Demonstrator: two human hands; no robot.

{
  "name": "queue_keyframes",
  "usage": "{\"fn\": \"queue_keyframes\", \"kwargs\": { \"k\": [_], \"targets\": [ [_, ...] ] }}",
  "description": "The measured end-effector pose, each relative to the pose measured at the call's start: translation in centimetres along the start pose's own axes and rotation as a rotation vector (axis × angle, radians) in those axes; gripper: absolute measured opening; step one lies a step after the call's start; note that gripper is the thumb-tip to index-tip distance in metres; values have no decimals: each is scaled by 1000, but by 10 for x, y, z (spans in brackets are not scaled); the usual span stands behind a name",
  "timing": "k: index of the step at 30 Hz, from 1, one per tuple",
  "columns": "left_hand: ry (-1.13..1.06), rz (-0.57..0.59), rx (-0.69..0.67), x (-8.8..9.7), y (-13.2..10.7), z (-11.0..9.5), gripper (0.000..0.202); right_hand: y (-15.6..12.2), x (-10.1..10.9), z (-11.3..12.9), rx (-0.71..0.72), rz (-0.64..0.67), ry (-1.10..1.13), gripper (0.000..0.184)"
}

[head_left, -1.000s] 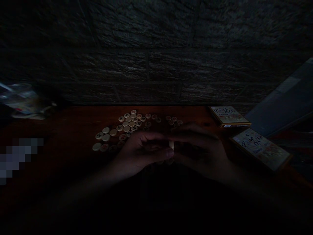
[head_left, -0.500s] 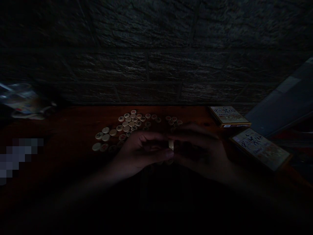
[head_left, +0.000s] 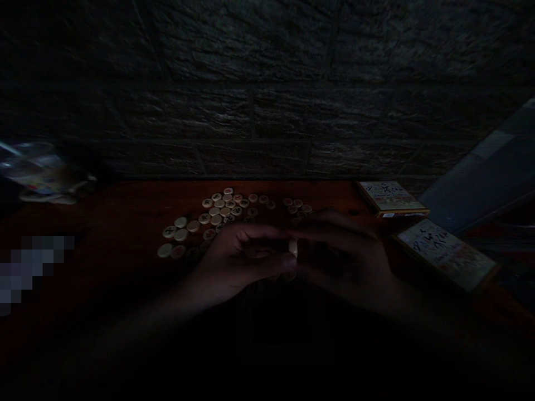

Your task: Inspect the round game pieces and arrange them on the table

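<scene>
In dim light my left hand (head_left: 234, 256) pinches a pale round Chinese chess piece (head_left: 293, 247) on edge between thumb and fingers. My right hand (head_left: 351, 256) meets it from the other side, its thumb and fingers closed on the same piece. Past my hands, several cream Chinese chess pieces (head_left: 224, 212) lie loose on the dark reddish wooden table (head_left: 125, 217). Some show red or black characters and others lie blank side up. A smaller cluster of pieces (head_left: 297, 204) sits just beyond my right fingers. My hands hide part of the pieces underneath.
Two flat printed boxes, a far box (head_left: 390, 196) and a nearer box (head_left: 445, 250), lie on the right. A blurred clear container (head_left: 42, 172) stands at the far left. A dark stone-block wall (head_left: 267, 111) rises behind the table.
Both hands stay nearly in place around the piece. It has shifted very slightly to the right between the fingers, while the pieces on the table have not moved.
</scene>
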State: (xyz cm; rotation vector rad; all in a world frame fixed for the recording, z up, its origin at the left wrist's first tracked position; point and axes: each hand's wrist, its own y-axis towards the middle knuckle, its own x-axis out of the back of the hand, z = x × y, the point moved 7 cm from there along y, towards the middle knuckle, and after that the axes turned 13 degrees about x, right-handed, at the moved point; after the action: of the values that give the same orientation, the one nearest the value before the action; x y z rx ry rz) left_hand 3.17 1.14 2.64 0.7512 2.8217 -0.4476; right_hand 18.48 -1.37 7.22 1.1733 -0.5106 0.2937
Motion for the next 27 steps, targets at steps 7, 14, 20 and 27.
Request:
{"fn": "queue_keyframes", "kwargs": {
  "k": [7,14,20,27],
  "targets": [
    [-28,54,9,-6,0,-4,25,2,1,1,12,10,35,36],
    [23,-4,-13,-1,0,-3,25,1,1,2,9,4,21,37],
    [21,6,-5,-1,-1,-1,26,0,2,2,23,2,15,37],
    [7,31,-37,-3,-3,-5,20,3,2,5,32,-9,20,32]
  ]
}}
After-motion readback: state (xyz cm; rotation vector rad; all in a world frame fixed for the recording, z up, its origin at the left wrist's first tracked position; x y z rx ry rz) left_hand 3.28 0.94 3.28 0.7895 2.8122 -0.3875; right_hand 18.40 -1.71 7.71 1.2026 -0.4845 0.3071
